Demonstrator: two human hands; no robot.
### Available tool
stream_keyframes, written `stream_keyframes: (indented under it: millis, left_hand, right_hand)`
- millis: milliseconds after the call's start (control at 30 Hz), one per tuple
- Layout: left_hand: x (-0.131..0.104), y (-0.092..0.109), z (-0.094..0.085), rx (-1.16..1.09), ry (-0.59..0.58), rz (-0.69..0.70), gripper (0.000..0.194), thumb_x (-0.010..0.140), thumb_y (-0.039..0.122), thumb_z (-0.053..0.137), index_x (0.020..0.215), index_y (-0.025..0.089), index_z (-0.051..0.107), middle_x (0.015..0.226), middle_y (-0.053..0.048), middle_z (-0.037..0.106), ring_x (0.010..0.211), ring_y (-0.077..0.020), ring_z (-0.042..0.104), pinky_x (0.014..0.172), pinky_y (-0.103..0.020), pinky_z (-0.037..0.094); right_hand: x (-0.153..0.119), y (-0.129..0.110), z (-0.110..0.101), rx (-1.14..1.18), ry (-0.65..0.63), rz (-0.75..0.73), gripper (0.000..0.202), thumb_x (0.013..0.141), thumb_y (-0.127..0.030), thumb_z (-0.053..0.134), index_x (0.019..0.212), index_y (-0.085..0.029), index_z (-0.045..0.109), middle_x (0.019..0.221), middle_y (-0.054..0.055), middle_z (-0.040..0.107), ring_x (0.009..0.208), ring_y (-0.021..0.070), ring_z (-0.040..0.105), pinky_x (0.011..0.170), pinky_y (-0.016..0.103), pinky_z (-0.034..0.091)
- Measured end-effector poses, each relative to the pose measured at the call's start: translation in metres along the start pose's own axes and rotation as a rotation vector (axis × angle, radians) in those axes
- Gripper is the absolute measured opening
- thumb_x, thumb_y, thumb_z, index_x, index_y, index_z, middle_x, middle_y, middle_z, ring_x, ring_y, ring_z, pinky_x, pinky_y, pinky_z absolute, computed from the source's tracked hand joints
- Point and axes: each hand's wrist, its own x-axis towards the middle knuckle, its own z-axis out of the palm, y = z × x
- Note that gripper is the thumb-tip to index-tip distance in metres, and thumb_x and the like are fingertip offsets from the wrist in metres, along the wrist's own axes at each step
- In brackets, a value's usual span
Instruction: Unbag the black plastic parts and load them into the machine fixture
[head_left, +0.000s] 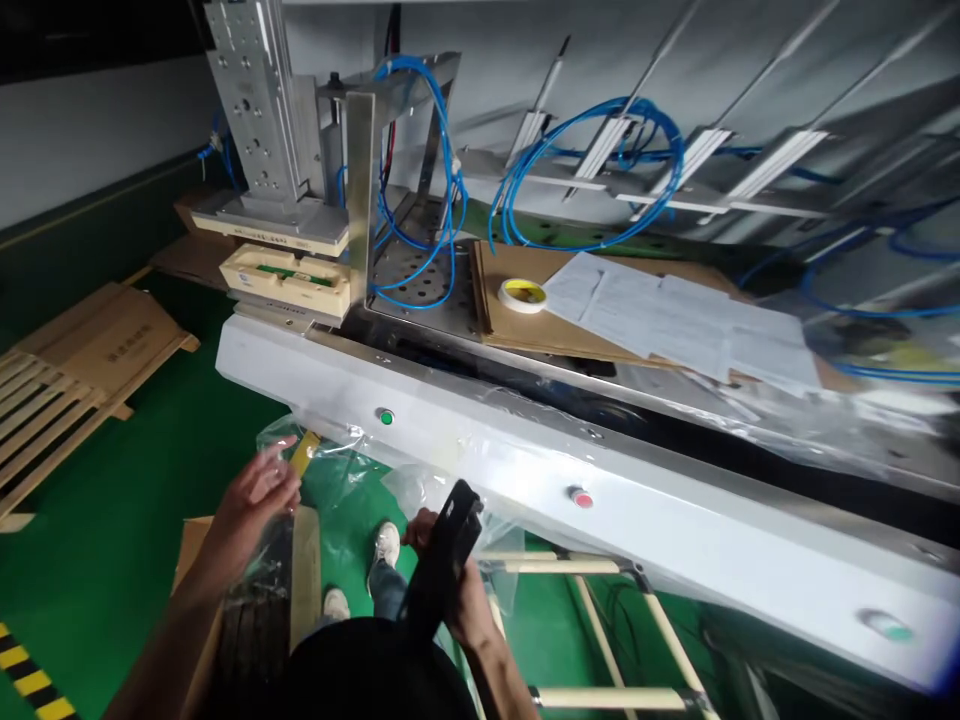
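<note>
My right hand [471,600] grips a long black part [444,560] with a notched upper end, held tilted in front of my body. Its exact kind is not clear. My left hand [262,490] is slightly blurred, its fingers stretched and apart, over an open cardboard box [306,560]. Clear plastic film [341,465] lies around and behind those fingers; whether they touch it I cannot tell. Inside the box, dark long pieces [251,640] show under plastic.
A white machine front [480,450] with a green button [386,417] and a red button [582,497] crosses ahead. A press [274,215] stands above a cream fixture [289,280]. Tape [523,295] and papers [675,310] lie on cardboard. A tube frame [607,697] is below right.
</note>
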Motion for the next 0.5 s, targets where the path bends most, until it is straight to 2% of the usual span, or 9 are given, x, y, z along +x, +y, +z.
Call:
stream_keyframes:
  millis: [100,200,300,367,433,500]
  left_hand:
    - [-0.012,-0.015,-0.001,0.009,-0.182,-0.042,0.074,0.08,0.048,0.087,0.145,0.024,0.062,0.091,-0.002,0.07,0.076,-0.0165,0.064,0.077,-0.03,0.056]
    - [-0.024,-0.03,0.003,-0.009,-0.311,-0.067,0.076,0.076,0.043,0.09,0.144,0.024,0.063,0.099,-0.004,0.071,0.082,-0.0188,0.066,0.076,-0.03,0.057]
    - [-0.036,-0.039,0.016,0.012,-0.391,-0.084,0.072,0.076,0.041,0.089,0.141,0.023,0.065,0.101,-0.005,0.071,0.088,-0.0202,0.067,0.073,-0.028,0.057]
    - [-0.043,-0.044,0.029,0.024,-0.437,-0.085,0.068,0.078,0.042,0.088,0.139,0.022,0.065,0.097,-0.004,0.069,0.085,-0.0193,0.066,0.068,-0.027,0.057]
    - [-0.048,-0.049,0.043,0.018,-0.498,-0.095,0.064,0.078,0.045,0.086,0.135,0.021,0.067,0.092,-0.003,0.067,0.08,-0.0184,0.065,0.064,-0.027,0.057]
    - [-0.05,-0.055,0.059,0.005,-0.531,-0.118,0.062,0.077,0.048,0.086,0.13,0.02,0.069,0.089,-0.002,0.067,0.077,-0.0182,0.066,0.062,-0.027,0.056]
  right_hand:
    - [-0.014,-0.004,-0.007,0.051,0.072,-0.071,0.03,0.076,-0.052,0.083,0.074,-0.024,0.071,0.096,0.007,0.07,0.106,0.0298,0.064,0.096,0.043,0.055]
    - [-0.04,0.006,-0.015,0.143,0.193,-0.122,0.029,0.075,-0.051,0.083,0.071,-0.025,0.07,0.111,0.009,0.074,0.126,0.0346,0.062,0.108,0.049,0.052]
    - [-0.075,0.024,-0.027,0.257,0.3,-0.134,0.032,0.076,-0.054,0.082,0.067,-0.026,0.069,0.114,0.012,0.077,0.132,0.0373,0.062,0.114,0.055,0.049]
    - [-0.097,0.037,-0.036,0.303,0.353,-0.145,0.032,0.076,-0.053,0.082,0.067,-0.026,0.07,0.122,0.014,0.077,0.135,0.038,0.062,0.115,0.055,0.048]
    - [-0.114,0.05,-0.044,0.324,0.374,-0.128,0.028,0.076,-0.051,0.082,0.072,-0.025,0.072,0.127,0.016,0.076,0.133,0.0382,0.064,0.11,0.056,0.05]
    - [-0.123,0.059,-0.049,0.332,0.353,-0.072,0.031,0.076,-0.055,0.079,0.074,-0.024,0.073,0.121,0.018,0.077,0.124,0.0381,0.068,0.1,0.056,0.054]
